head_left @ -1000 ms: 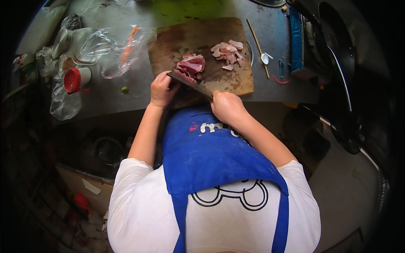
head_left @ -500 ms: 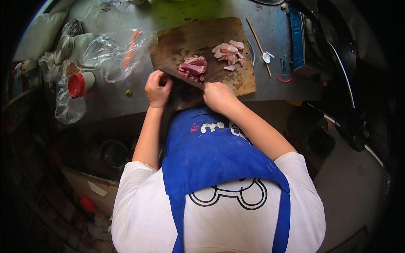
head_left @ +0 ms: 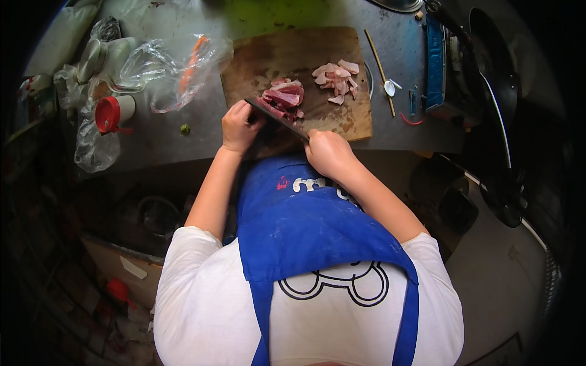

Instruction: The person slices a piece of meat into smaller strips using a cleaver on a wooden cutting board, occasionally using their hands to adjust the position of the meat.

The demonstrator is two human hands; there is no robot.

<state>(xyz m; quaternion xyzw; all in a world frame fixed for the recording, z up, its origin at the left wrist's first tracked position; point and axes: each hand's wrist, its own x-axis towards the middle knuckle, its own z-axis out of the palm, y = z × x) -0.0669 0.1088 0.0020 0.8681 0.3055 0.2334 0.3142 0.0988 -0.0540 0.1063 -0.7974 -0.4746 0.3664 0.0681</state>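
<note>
My right hand (head_left: pixel 331 154) is wrapped round the handle of a knife (head_left: pixel 278 119) with a wide dark blade. The blade slants up and left over the near side of a wooden cutting board (head_left: pixel 244 61). Just beyond it lies a chunk of raw red meat (head_left: pixel 285 94), with small cut bits at its near side. At the blade's far end, my left hand (head_left: pixel 239 128) is closed with curled fingers; what they hold, if anything, is hidden. A pile of pale raw meat slices (head_left: pixel 336 79) rests on the board's right half.
Left of the board lie a clear plastic bag (head_left: pixel 155 67) with something orange in it and a red-lidded white container (head_left: pixel 113 114). To the right are a thin wooden stick (head_left: pixel 378 58), a white spoon (head_left: pixel 389 88) and a blue-sided stove (head_left: pixel 434 61). The metal table's front edge runs before me.
Both hands and the knife have shifted slightly to the right over the board. The view has also moved a little. The meat chunk and the pale slices keep their places on the board.
</note>
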